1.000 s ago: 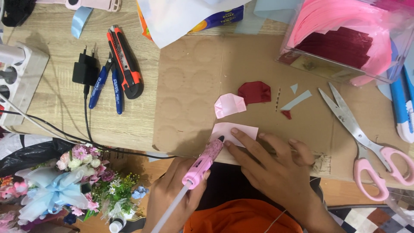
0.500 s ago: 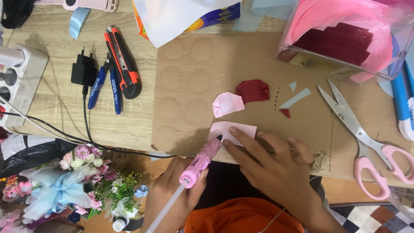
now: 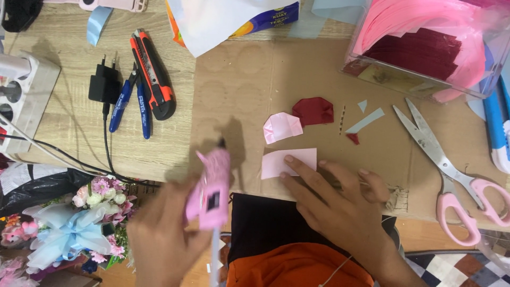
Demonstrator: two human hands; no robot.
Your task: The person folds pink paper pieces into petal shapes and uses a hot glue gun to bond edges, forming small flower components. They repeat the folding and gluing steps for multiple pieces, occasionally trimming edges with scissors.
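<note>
Glue gun [image 3: 208, 186]: pink, left hand [image 3: 159, 242] fingers clamping it, left of the pink paper piece [image 3: 287, 162]; right hand [image 3: 340, 204] fingers lying apart, pinning paper flat. Keeping nozzle clear of fingertips seems wise.

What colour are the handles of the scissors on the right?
Pink. The scissors have pink handles and bare metal blades, seen in the head view, the only one.

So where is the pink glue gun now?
In the head view, the pink glue gun is in the left hand, lower centre-left, beside the pink paper piece.
</note>
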